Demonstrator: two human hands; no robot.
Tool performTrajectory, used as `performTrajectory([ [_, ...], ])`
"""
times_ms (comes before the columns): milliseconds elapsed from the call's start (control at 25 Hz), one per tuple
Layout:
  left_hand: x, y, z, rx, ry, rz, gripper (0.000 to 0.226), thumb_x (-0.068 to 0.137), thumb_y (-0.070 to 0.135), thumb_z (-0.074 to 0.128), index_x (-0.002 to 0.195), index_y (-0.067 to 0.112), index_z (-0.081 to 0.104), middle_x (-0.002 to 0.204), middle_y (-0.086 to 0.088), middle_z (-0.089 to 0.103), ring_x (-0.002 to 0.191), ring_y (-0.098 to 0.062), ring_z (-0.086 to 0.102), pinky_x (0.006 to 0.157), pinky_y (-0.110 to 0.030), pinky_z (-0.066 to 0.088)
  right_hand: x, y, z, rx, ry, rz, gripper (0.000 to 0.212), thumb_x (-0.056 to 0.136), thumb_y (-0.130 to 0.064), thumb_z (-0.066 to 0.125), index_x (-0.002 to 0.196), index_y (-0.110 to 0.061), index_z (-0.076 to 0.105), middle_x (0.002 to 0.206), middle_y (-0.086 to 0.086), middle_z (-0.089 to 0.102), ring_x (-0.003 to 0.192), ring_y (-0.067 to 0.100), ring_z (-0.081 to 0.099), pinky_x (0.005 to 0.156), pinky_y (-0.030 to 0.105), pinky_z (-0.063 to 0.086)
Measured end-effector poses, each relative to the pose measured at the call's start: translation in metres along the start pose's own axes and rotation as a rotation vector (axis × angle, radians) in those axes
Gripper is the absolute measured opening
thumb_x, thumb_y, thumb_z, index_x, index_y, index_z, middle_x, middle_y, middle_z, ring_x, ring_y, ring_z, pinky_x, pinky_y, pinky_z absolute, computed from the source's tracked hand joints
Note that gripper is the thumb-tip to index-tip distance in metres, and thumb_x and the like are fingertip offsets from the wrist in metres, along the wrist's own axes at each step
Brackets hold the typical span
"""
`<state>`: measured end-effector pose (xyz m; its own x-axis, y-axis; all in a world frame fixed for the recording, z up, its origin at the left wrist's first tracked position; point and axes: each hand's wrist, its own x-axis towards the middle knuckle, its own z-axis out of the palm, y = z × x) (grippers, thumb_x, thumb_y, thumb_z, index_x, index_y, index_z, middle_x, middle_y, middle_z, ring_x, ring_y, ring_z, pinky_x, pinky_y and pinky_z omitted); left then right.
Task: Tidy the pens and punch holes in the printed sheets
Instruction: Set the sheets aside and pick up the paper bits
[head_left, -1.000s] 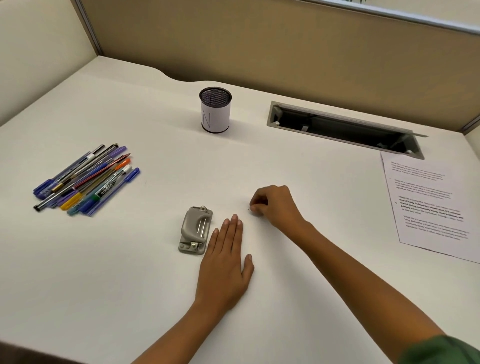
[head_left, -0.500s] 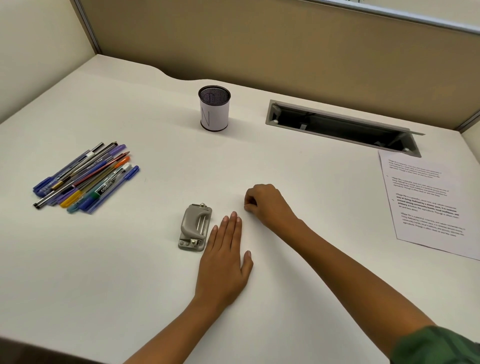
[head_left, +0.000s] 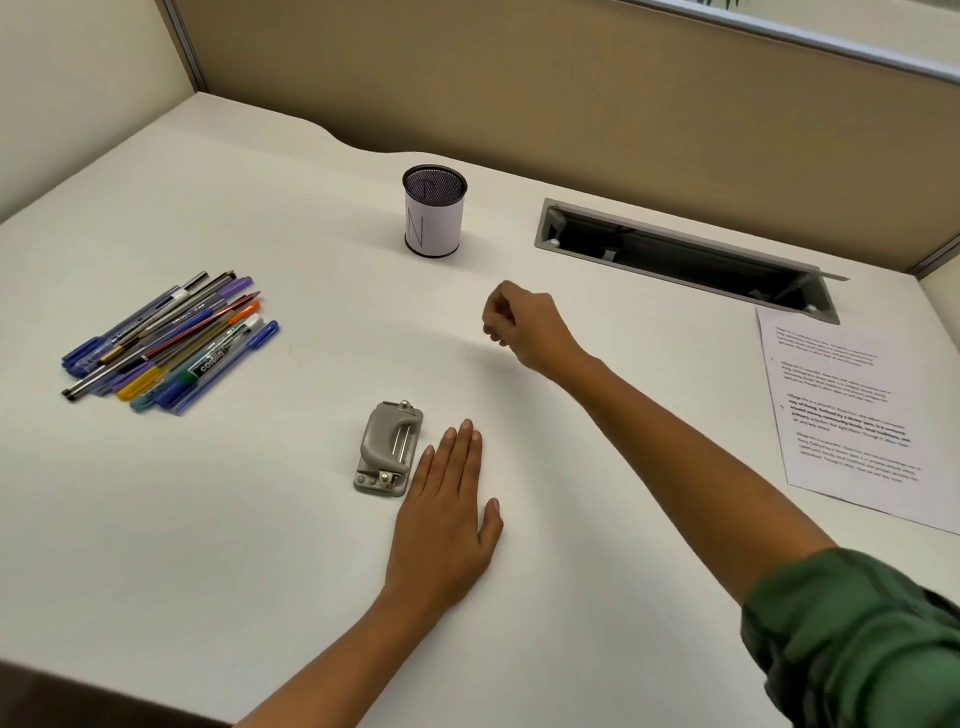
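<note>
The left hand (head_left: 447, 519) lies flat on the white counter (head_left: 234, 519), palm down, with its fingers straight and close together and the thumb out to the side. Its little-finger edge is just beside the grey hole punch (head_left: 390, 448); I cannot tell whether the two touch. The punch sits closed, its long side running away from the person.

The right hand (head_left: 524, 327) is farther out, between the punch and the pen cup (head_left: 435, 210). Its fingers are curled in toward the palm and nothing shows between them. A soft shadow lies under it on the counter. Its forearm runs back at a slant to a green sleeve (head_left: 857, 639) and crosses the stretch of counter between the punch and the printed sheets (head_left: 857, 410).

The pens (head_left: 166, 343) lie in a loose bundle at the far left, well apart from both hands. They are mostly blue and purple, with one orange, one yellow and one red among them, and all point roughly the same slanted way. The cup is a dark mesh cylinder wrapped in white paper marked with an N, standing upright near the back.

The sheets lie flat at the right edge, text up. Just behind them is a long open cable slot (head_left: 685, 260) set into the counter. A tan partition (head_left: 519, 78) closes off the back.
</note>
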<state>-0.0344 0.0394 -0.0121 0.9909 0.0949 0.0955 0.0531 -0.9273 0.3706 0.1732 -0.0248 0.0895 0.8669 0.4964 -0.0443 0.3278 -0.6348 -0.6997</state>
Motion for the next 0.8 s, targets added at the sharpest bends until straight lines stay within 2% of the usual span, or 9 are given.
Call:
performTrajectory([
  [120,0.000,0.000,0.000,-0.022,0.002,0.000,0.067,0.094,0.038,0.030,0.153,0.012,0.010,0.162,-0.001,0.006,0.149,-0.013,0.002,0.121,-0.035,0.012,0.046,-0.019,-0.012,0.049,0.038,-0.075,0.005,0.088,0.001,0.057,0.087,-0.003,0.058,0.075,0.015,0.067,0.052,0.015,0.058,0.052,0.016,0.050],
  [240,-0.001,-0.001,0.000,-0.029,0.000,0.001,0.068,0.094,0.038,0.031,0.153,0.012,0.010,0.162,-0.001,0.006,0.149,-0.013,0.002,0.121,-0.035,0.013,0.096,-0.040,-0.019,0.046,0.215,-0.115,0.014,0.081,0.008,0.054,0.080,-0.005,0.060,0.069,0.016,0.066,0.042,0.008,0.052,0.052,0.020,0.049],
  [320,0.000,0.000,0.000,-0.030,0.000,0.000,0.068,0.094,0.038,0.031,0.153,0.011,0.010,0.162,-0.001,0.006,0.149,-0.013,0.002,0.121,-0.035,0.013,0.128,-0.052,-0.021,-0.001,0.317,-0.101,0.015,0.079,0.010,0.051,0.080,0.003,0.064,0.074,0.018,0.066,0.048,0.014,0.053,0.057,0.026,0.051],
  [400,-0.001,0.000,-0.001,-0.042,0.006,-0.004,0.068,0.094,0.037,0.033,0.152,0.011,0.011,0.162,-0.001,0.007,0.149,-0.013,0.003,0.121,-0.035,0.014,0.155,-0.059,-0.022,-0.083,0.351,-0.051,0.021,0.077,0.011,0.047,0.085,0.008,0.066,0.082,0.015,0.063,0.064,0.022,0.054,0.064,0.032,0.053],
  [560,0.000,0.000,-0.002,-0.072,0.014,-0.007,0.068,0.093,0.035,0.036,0.152,0.011,0.013,0.161,0.000,0.009,0.149,-0.012,0.005,0.120,-0.035,0.016,0.183,-0.064,-0.025,-0.243,0.281,0.001,0.028,0.087,0.003,0.044,0.101,-0.001,0.069,0.098,0.012,0.059,0.084,0.016,0.046,0.067,0.022,0.038],
  [680,-0.001,0.000,-0.001,-0.076,0.021,-0.001,0.069,0.092,0.035,0.037,0.152,0.011,0.012,0.162,0.000,0.008,0.149,-0.012,0.004,0.120,-0.035,0.015,0.189,-0.065,-0.024,-0.333,0.212,-0.040,0.031,0.091,0.001,0.045,0.111,-0.006,0.067,0.117,0.016,0.062,0.089,0.015,0.041,0.081,0.025,0.041],
  [720,-0.001,0.000,0.000,-0.077,0.023,-0.001,0.069,0.092,0.035,0.037,0.152,0.012,0.013,0.161,0.000,0.009,0.149,-0.012,0.004,0.120,-0.035,0.015,0.190,-0.064,-0.023,-0.319,0.230,-0.056,0.031,0.091,0.002,0.044,0.110,-0.006,0.067,0.117,0.017,0.062,0.089,0.016,0.042,0.084,0.026,0.043],
  [800,0.000,0.000,-0.001,-0.070,0.022,-0.003,0.069,0.093,0.036,0.037,0.152,0.012,0.012,0.162,0.000,0.008,0.149,-0.012,0.004,0.120,-0.035,0.015,0.189,-0.067,-0.020,-0.284,0.329,-0.076,0.033,0.086,0.007,0.043,0.102,-0.005,0.070,0.111,0.016,0.065,0.087,0.017,0.047,0.082,0.026,0.045],
])
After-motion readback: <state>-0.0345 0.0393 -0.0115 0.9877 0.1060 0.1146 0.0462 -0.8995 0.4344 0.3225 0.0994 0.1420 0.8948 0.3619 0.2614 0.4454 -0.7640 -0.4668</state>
